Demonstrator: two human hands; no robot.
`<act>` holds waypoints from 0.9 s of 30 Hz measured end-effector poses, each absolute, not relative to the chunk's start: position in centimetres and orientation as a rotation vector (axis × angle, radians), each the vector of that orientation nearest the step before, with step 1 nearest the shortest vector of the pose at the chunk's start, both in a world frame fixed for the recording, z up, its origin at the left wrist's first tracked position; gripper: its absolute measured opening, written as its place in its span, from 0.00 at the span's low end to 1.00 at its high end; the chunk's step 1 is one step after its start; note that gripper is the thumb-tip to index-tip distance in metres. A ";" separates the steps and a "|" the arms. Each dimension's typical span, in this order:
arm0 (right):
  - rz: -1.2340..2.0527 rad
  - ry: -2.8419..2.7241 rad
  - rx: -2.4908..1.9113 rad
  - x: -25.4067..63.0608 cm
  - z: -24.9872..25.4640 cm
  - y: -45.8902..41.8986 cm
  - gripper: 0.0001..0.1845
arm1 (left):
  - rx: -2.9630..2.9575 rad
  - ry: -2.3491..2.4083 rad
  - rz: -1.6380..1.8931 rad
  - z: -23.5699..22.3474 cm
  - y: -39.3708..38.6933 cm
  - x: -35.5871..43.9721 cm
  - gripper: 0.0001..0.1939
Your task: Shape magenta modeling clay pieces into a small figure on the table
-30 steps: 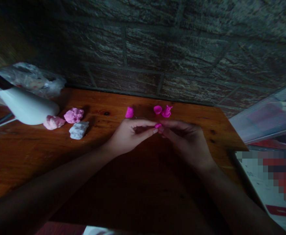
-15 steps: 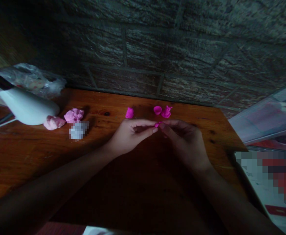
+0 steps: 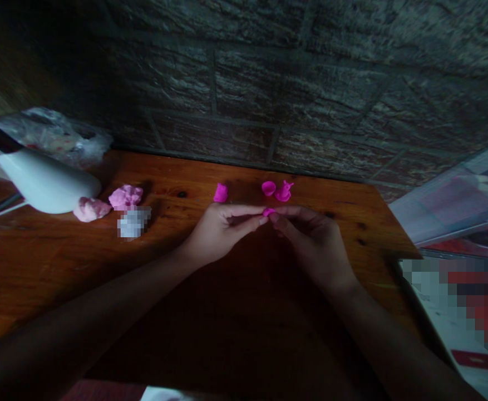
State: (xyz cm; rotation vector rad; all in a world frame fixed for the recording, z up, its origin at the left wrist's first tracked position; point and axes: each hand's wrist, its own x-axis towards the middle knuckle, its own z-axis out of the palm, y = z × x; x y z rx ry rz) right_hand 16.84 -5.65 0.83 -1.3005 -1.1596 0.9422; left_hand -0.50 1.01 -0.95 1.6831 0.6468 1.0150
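Note:
My left hand [image 3: 221, 231] and my right hand [image 3: 312, 239] meet fingertip to fingertip above the wooden table [image 3: 52, 267]. Between them both pinch a tiny bit of bright magenta clay [image 3: 268, 211]. Just beyond the fingers lie three more magenta pieces: a small lump [image 3: 221, 192], a flat round piece [image 3: 268, 187] and a shaped piece [image 3: 284, 191] touching it.
At the left lie a pale pink clay lump [image 3: 90, 208], a pink lump [image 3: 126, 196] and a blurred whitish lump [image 3: 133, 222]. A white rounded object [image 3: 45, 181] and a clear plastic bag [image 3: 55, 133] sit far left. A brick-pattern wall rises behind. Printed sheets [image 3: 461, 312] lie at the right.
The hands stayed together, shifting only slightly, with the right hand's fingers working the small magenta bit. Nothing else on the table moved.

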 end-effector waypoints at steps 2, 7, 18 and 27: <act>0.922 -1.173 -1.303 16.8 0.8 -5.7 0.12 | 1.679 0.648 1.019 -1.0 1.0 -0.5 0.13; 0.870 -1.213 -1.326 16.8 0.7 -5.8 0.09 | 1.685 0.612 1.047 -0.9 1.0 -0.4 0.10; 0.819 -1.278 -1.272 16.7 0.9 -6.0 0.05 | 1.759 0.664 1.100 -0.9 0.9 -0.5 0.08; 0.791 -1.267 -1.270 16.6 0.7 -5.9 0.04 | 1.931 0.671 1.175 -0.8 0.9 -0.6 0.06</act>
